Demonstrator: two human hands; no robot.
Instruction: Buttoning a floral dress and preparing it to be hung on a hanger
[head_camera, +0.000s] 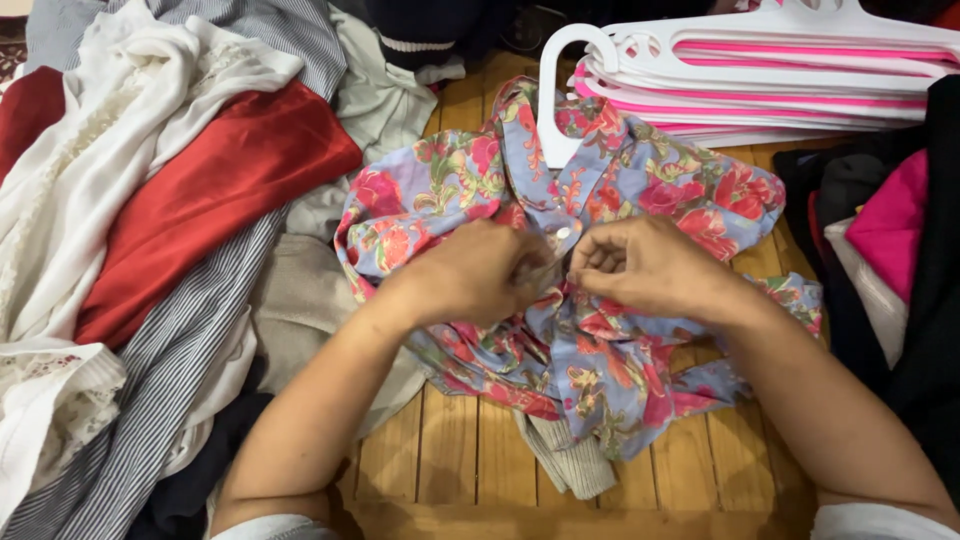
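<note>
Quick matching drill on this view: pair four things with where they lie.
1 floral shirt
2 red cloth
3 white and pink hangers
4 pink cloth

a top right
b far right edge
c middle, under the left hand and right hand
d left, on the clothes pile

Pairs: 1-c, 2-d, 3-a, 4-b

Both bare forearms reach in from the near edge of the tabletop and angle toward each other, the left hand (470, 275) curled with its knuckles up and the right hand (645, 265) facing it, fingertips of both pinched tight and almost meeting over the middle.
</note>
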